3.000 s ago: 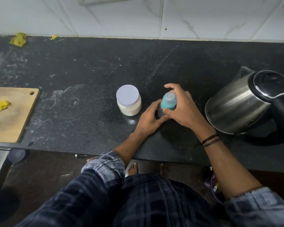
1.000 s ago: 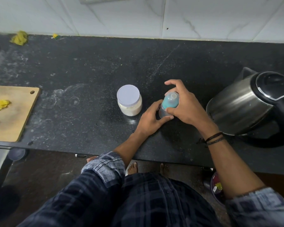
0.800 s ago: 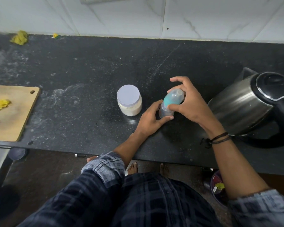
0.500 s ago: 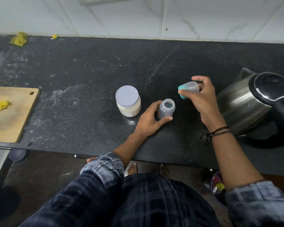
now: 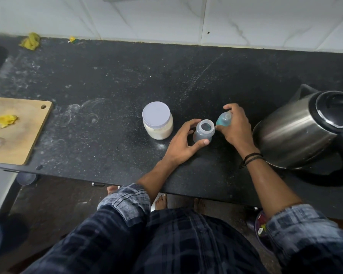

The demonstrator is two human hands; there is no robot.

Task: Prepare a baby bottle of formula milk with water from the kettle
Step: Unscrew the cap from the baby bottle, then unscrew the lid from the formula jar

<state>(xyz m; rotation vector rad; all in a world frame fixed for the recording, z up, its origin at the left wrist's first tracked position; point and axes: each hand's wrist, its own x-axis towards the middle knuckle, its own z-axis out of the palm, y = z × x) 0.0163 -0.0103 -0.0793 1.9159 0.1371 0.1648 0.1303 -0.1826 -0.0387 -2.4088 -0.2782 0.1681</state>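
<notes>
A person's left hand point(image 5: 183, 144) grips the open baby bottle point(image 5: 203, 132), upright mid-worktop point(image 5: 107, 76), thumb & fingers curled round it. Right hand point(image 5: 235, 127), just right of the bottle, holds the teal teat cap point(image 5: 223, 119) w/ fingers wrapped round it, beside the bottle's mouth. Lidded formula jar point(image 5: 157, 120) stands left; steel kettle point(image 5: 297, 127) right.

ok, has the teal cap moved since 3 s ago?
Yes. The teal cap is off the bottle, shifted toward the kettle, in the right hand.
</notes>
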